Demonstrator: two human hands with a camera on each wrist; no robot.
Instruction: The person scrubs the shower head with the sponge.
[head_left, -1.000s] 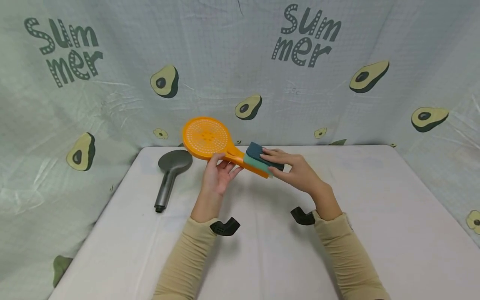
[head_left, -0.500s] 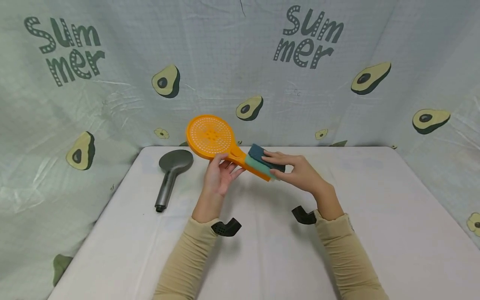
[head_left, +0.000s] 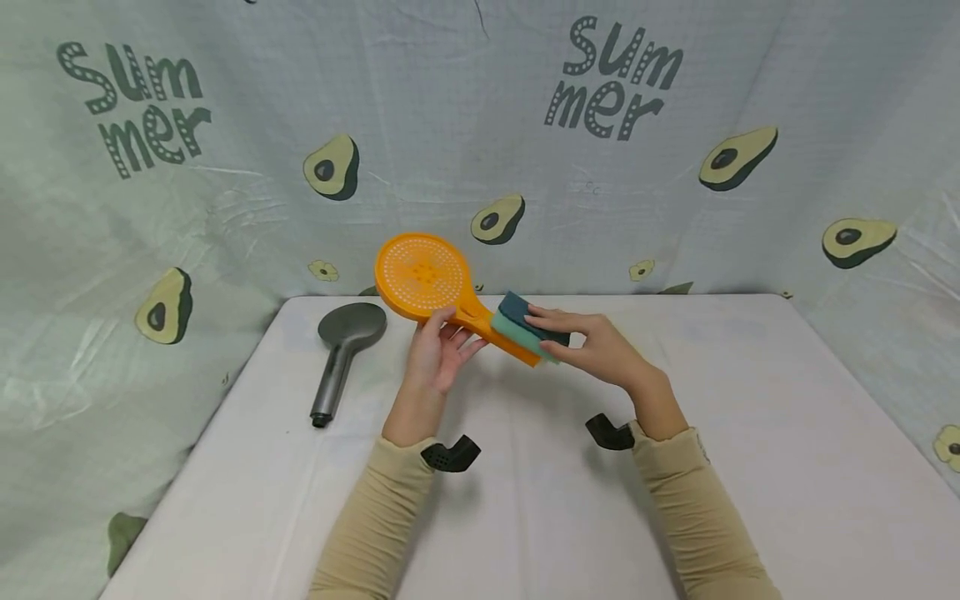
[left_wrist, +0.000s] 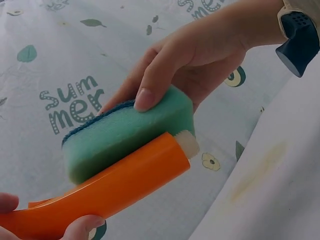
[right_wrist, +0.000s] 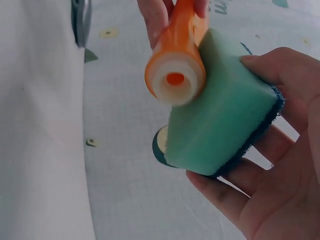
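Observation:
An orange shower head [head_left: 422,275] is held up above the table, its round perforated face toward the head camera. My left hand [head_left: 435,358] grips it near the neck, thumb in front. In my right hand [head_left: 600,346] is a sponge [head_left: 525,329], green foam with a dark blue scouring side. The foam lies against the shower head's handle [left_wrist: 130,187] in the left wrist view, while the thumb and fingers hold the sponge by its edges. A pale hollow threaded end [right_wrist: 175,82] of the handle faces the right wrist camera.
A dark grey shower head [head_left: 341,354] lies on the white table [head_left: 525,500], left of my left hand. Behind the table hangs a pale curtain [head_left: 420,83] printed with avocados and lettering. Each sleeve cuff carries a black wrist mount [head_left: 450,454].
The orange shower head has shifted slightly to the right. The sponge has slid a little down and right with my right hand, staying against the handle.

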